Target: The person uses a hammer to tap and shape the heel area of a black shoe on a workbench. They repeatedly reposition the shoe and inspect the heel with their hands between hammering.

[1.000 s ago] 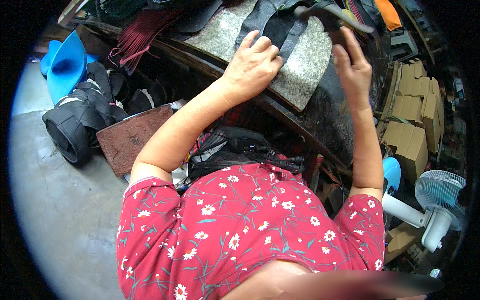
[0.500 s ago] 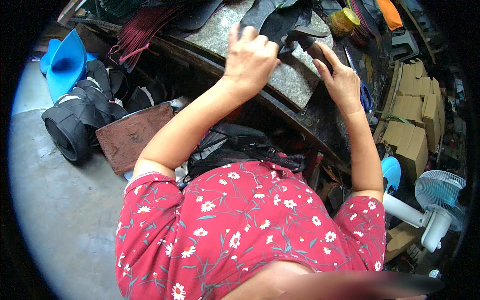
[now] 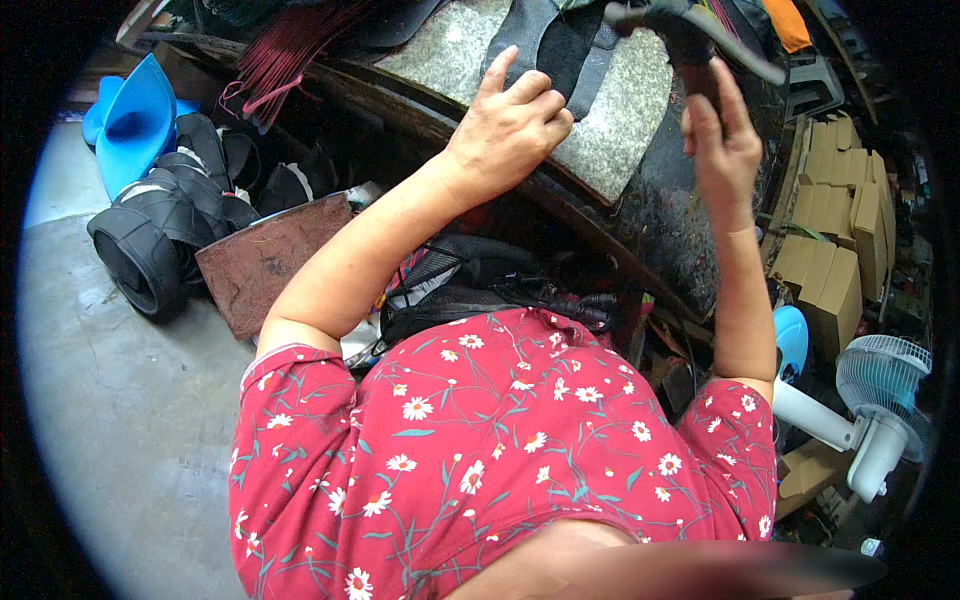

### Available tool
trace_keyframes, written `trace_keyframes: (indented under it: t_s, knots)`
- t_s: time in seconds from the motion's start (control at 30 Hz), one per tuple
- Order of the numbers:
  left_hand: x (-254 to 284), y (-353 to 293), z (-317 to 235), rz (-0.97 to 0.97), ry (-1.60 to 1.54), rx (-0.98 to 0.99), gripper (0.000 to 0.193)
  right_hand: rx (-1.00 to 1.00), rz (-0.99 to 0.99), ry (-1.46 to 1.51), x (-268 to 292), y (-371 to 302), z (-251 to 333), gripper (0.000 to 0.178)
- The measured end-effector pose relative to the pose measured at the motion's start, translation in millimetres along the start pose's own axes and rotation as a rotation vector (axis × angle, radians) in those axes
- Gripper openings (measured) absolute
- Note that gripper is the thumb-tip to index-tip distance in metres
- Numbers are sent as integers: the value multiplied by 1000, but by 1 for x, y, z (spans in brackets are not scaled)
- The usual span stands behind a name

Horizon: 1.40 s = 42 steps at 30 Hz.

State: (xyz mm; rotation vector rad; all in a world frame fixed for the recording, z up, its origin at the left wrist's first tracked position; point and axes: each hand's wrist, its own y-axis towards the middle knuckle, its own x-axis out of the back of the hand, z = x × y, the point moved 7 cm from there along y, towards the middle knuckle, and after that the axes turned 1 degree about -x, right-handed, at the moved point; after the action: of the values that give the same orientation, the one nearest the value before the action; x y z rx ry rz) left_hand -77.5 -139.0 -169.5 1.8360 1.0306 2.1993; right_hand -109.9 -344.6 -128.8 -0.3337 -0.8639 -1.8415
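Observation:
My right hand (image 3: pixel 725 150) is raised at the right of the bench and grips a hammer (image 3: pixel 690 45) by its dark handle. The hammer's curved metal head is smeared by motion. My left hand (image 3: pixel 510 125) rests at the near edge of a grey stone slab (image 3: pixel 625 125). Its index finger points outward while the other fingers are bent over the lower end of a black strap piece (image 3: pixel 522 35). The thumb and the exact hold are hidden under the hand. Textured black bands of that piece spread away across the slab.
A bundle of dark red strips (image 3: pixel 295 60) lies on the bench's left. On the floor at left are black rolled pieces (image 3: pixel 140 255), blue foam shapes (image 3: pixel 140 120) and a brown block (image 3: pixel 270 270). Cardboard boxes (image 3: pixel 820 280) and a white fan (image 3: pixel 880 400) stand at right.
My right hand has lifted the hammer away from the black strap piece, up and to the right. My left hand has shifted slightly, with its index finger now stretched out.

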Motion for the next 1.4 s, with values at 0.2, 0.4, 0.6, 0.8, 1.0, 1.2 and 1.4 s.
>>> trace_keyframes:
  t_s: [0.2,0.4,0.6,0.8,1.0,1.2,1.4]
  knots:
    - [3,0,0,-91,-6,33,22,103,228,-524,-15,-9,5,40]
    - [7,-1,3,-116,-135,20,14,7,238,-315,-20,-18,3,43]
    - [9,38,59,-327,-500,111,19,63,253,-365,-31,-34,-13,44]
    - [-77,71,67,258,-403,77,31,-4,379,-396,-21,-31,-6,42]
    - [-93,70,84,342,-534,225,24,-102,11,67,7,-19,16,42]
    - [-90,62,80,176,-542,168,20,46,371,-435,-18,-25,10,41]
    - [-86,60,88,-79,-658,249,15,76,238,-235,-9,-27,12,41]
